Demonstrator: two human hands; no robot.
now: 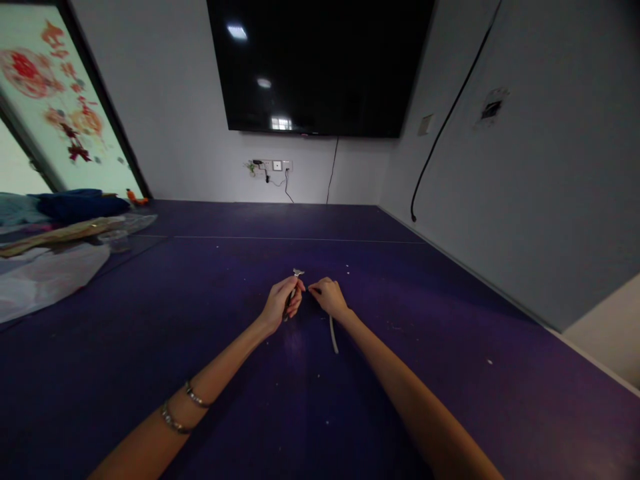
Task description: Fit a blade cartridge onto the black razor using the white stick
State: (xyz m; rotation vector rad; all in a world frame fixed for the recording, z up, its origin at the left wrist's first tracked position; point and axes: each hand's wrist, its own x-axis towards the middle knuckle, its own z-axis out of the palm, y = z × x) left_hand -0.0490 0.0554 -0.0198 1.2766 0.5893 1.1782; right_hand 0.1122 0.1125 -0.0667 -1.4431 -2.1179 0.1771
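My left hand (281, 303) is closed around a small hand tool with a silvery, roughly T-shaped head (299, 272) and a dark handle. The head sticks up above the thumb, and the fingers hide most of the handle, so its exact kind is unclear. Close by on the right, my right hand (327, 295) is closed in a pinch, its fingertips a short gap from the left fingers. A pale, thin cable or tube (333, 335) comes out from under the right hand and hangs or lies toward me. Its upper part is hidden by that hand.
Both hands are over a dark purple surface (210, 367) dotted with small white scraps (489, 362). Plastic bags (55, 277) and folded blue cloth (80, 205) lie at the left. A television (320, 67), wall sockets (277, 165) and a hanging black cable (443, 127) are beyond.
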